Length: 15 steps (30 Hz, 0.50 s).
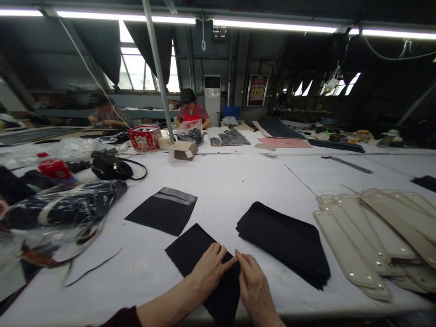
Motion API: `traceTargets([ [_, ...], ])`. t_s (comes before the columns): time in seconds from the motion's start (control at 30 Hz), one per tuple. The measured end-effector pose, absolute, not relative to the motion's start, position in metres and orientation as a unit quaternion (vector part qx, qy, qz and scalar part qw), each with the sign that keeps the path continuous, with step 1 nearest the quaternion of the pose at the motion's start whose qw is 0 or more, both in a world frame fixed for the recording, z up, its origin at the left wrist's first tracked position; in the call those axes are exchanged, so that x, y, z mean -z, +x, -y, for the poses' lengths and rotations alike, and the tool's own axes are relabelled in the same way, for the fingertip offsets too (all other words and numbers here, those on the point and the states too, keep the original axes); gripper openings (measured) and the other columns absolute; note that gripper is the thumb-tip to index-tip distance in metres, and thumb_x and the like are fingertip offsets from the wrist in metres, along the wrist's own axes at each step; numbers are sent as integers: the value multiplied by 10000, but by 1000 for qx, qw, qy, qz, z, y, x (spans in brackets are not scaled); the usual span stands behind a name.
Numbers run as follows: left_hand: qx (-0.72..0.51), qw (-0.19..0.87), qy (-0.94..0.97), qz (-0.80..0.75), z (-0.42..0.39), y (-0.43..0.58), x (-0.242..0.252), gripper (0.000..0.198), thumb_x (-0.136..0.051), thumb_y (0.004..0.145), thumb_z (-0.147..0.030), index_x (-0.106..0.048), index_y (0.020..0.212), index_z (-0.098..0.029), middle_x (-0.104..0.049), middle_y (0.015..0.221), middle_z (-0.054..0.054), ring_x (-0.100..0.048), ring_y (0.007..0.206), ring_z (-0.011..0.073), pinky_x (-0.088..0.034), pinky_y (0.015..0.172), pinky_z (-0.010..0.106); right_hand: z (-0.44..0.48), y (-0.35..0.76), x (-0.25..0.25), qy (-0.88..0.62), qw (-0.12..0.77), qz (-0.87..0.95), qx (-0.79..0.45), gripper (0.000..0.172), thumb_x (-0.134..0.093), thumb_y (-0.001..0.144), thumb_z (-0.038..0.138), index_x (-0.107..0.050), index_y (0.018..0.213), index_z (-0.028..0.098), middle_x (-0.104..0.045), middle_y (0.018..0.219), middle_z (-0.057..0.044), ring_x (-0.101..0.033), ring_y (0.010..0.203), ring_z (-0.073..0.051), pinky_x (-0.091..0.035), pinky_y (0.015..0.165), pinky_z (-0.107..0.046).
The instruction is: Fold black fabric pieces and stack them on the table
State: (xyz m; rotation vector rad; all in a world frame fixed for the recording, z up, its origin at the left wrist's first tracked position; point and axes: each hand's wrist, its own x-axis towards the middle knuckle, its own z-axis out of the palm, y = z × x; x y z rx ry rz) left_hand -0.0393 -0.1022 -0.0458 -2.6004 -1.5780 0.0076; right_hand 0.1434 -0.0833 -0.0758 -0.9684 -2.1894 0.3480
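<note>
A black fabric piece (194, 245) lies at the table's near edge, under both my hands. My left hand (209, 268) rests on top of it, fingers laid on the cloth and thumb stretched toward the other hand. At the cloth's right edge, my right hand (254, 281) is closed, thumb and forefinger pinched on that edge. A stack of black fabric pieces (282, 240) sits just to the right. Further left and back lies another black piece (163, 211) with a greyish, shiny strip along its far side.
Beige panels with metal studs (361, 245) are piled at right. Plastic-wrapped goods (64, 204), a black handbag (112, 165) and a red-capped bottle (54, 168) crowd the left. Behind are a cardboard box (184, 150), a metal ruler-like strip (350, 165) and two people seated across the table.
</note>
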Motion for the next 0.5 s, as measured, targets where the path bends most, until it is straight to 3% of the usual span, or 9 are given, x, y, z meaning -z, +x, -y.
traceTargets([
  [0.13,33,5,-852,522,100,-52,48,509,-462,914,-230,-366,1409,-164,-525,1256,126,-447,1195,274,-312,1065,424,87,122,86,-401,309,857,-93,574,-351,821,-19,-414,1355,182,-580,1007,-83,-539,917,-223,-496,817,-381],
  [0.33,61,-36,-846,529,92,-88,45,474,-418,908,-158,-426,1378,-223,-524,1324,74,-449,1232,229,-275,1100,408,87,111,87,-429,228,874,19,530,-405,784,-10,-505,1270,175,-583,983,-97,-516,880,-252,-438,729,-398],
  [0.5,44,-4,-813,581,83,-135,49,620,-423,785,-12,-472,1356,-248,-521,1366,59,-444,1268,252,-256,1111,479,84,127,97,-415,253,869,92,519,-484,732,20,-551,1211,209,-617,949,-77,-545,801,-226,-374,653,-363],
])
